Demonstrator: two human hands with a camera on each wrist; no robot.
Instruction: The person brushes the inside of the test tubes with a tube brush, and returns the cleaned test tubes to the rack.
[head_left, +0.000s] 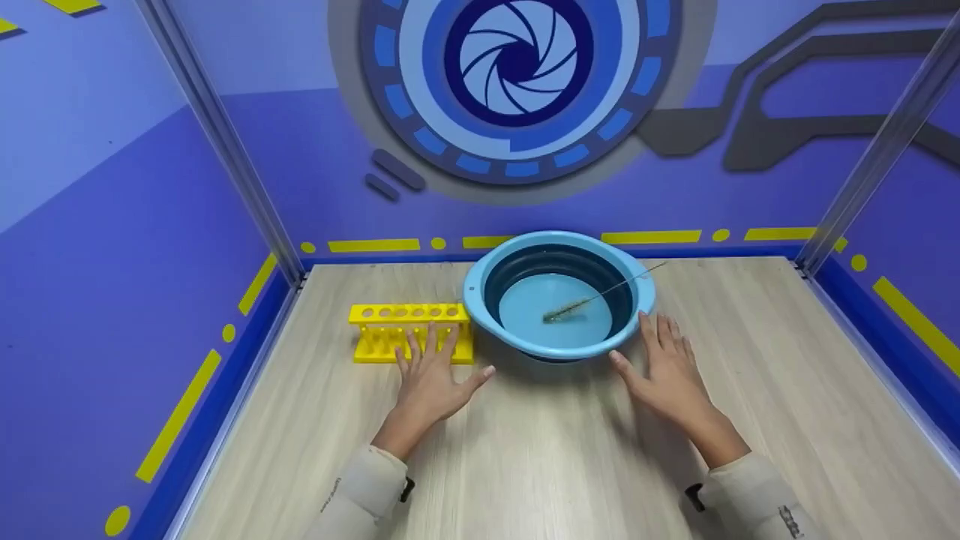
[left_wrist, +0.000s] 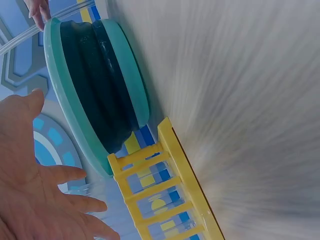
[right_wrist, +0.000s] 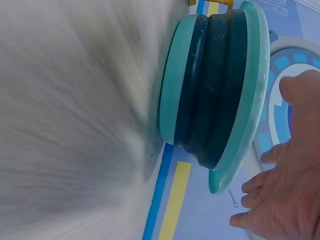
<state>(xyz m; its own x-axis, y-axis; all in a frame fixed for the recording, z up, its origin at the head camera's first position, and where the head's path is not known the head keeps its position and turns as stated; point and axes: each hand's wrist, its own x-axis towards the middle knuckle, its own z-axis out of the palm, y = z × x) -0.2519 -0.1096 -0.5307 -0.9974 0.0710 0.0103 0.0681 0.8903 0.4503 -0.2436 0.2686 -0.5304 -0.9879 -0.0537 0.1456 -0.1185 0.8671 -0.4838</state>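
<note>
My left hand [head_left: 433, 379] hovers with spread fingers just in front of and over a yellow test tube rack [head_left: 375, 358]. In the left wrist view its fingers are apart from the rack and hold nothing. To the right of the rack stands a light blue basin [head_left: 555, 351] with dark folding walls. A test tube brush [head_left: 568, 310] lies inside it, its wire handle leaning over the right rim. My right hand [head_left: 671, 375] is spread beside the basin's right front rim, holding nothing; whether a fingertip touches the rim I cannot tell.
Faint clear tubes [right_wrist: 274, 7] show beyond the rack in the right wrist view. The wooden tabletop [head_left: 540, 465] is bounded by a blue patterned back wall [head_left: 300, 165] and side walls with metal corner posts. The basin stands close to the back wall.
</note>
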